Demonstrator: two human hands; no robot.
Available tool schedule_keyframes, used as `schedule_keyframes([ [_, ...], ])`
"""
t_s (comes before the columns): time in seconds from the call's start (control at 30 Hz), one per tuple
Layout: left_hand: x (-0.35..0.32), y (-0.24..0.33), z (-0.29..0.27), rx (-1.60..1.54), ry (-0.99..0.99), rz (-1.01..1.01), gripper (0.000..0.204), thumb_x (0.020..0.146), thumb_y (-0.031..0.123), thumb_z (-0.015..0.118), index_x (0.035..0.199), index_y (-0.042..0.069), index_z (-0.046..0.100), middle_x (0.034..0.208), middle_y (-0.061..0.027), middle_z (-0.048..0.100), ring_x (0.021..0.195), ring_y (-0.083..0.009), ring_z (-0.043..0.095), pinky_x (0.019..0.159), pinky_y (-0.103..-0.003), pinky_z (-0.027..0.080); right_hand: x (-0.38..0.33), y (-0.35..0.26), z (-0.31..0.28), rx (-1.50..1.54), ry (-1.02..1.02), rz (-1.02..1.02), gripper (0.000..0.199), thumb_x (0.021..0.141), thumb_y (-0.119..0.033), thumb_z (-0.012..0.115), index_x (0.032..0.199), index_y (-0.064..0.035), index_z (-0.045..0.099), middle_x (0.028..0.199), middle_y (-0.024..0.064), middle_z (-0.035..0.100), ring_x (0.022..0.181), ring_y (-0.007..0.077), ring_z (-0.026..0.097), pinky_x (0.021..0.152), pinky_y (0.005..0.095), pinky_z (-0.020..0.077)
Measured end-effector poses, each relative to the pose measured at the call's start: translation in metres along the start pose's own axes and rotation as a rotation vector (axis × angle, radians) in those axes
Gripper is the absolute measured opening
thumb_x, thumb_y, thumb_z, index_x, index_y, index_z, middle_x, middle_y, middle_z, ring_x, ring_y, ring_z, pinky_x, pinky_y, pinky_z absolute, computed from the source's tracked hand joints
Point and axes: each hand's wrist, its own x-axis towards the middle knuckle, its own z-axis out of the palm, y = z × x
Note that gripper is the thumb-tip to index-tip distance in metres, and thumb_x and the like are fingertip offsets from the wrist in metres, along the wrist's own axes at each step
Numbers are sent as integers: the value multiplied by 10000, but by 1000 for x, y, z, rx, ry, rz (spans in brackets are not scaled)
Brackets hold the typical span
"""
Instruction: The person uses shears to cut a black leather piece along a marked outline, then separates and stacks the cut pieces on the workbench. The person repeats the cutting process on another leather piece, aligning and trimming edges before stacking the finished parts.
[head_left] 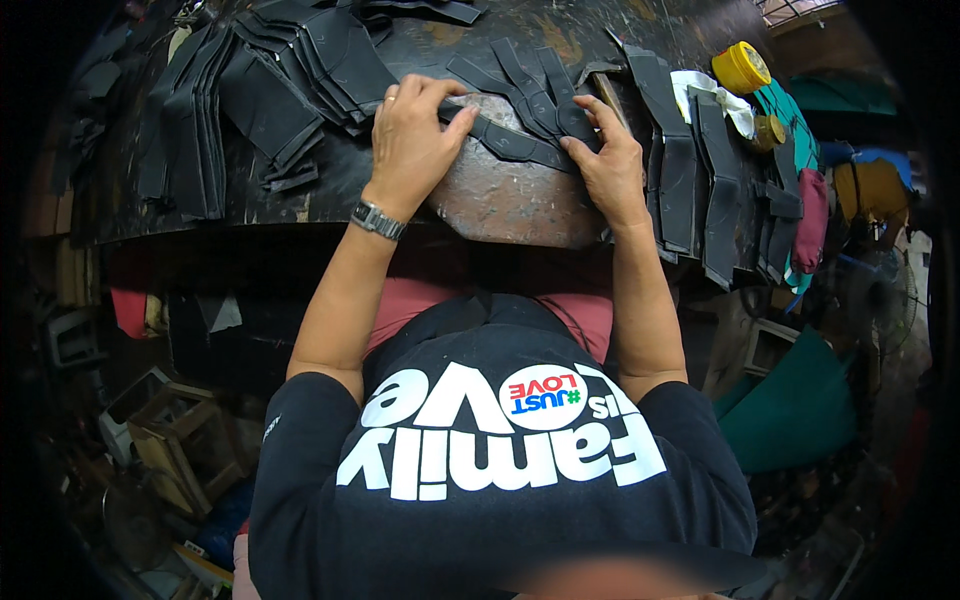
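Observation:
On a worn, pale stone block point(510, 203) at the table's front edge lies a curved black leather-like strip point(510, 143). My left hand point(415, 145), with a metal watch at the wrist, has its thumb and fingers closed on the strip's left end. My right hand point(612, 165) is at the other end, its thumb pressed down by the strip and its index finger bent above. The right fingertips partly cover that end. Just beyond the strip, several similar black pieces point(540, 108) fan out, some beside my right fingers.
Overlapping stacks of black pieces point(325, 65) cover the table's left side. More black pieces point(722, 190) lie in rows at the right. A yellow tub point(741, 67), a white cloth point(692, 90) and a small brownish-yellow container point(768, 133) stand behind them. A wooden stool point(187, 445) is at lower left.

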Motion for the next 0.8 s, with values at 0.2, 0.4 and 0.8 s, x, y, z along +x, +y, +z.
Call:
schedule_keyframes([
  [0.2,27,14,27,412,-195,51,457,828,534,662,937,103,768,951,-94,655,965,-284,573,807,-423,432,2,3,4,-29,24,-85,493,719,-15,740,1193,-17,606,1152,204,641,1084,358,616,936,377,477],
  [0.4,40,13,45,181,-298,-72,476,760,523,739,929,78,767,952,-116,702,885,-289,657,793,-413,485,1,8,6,-23,27,-139,498,724,-17,721,1207,-30,602,1171,196,633,1089,359,612,934,391,478],
  [0.8,42,12,45,-353,-295,-238,245,754,243,803,832,35,697,828,-87,691,737,-209,676,658,-362,525,24,6,-4,28,-134,148,475,717,31,637,1182,-46,575,924,100,626,901,174,609,816,302,481],
])
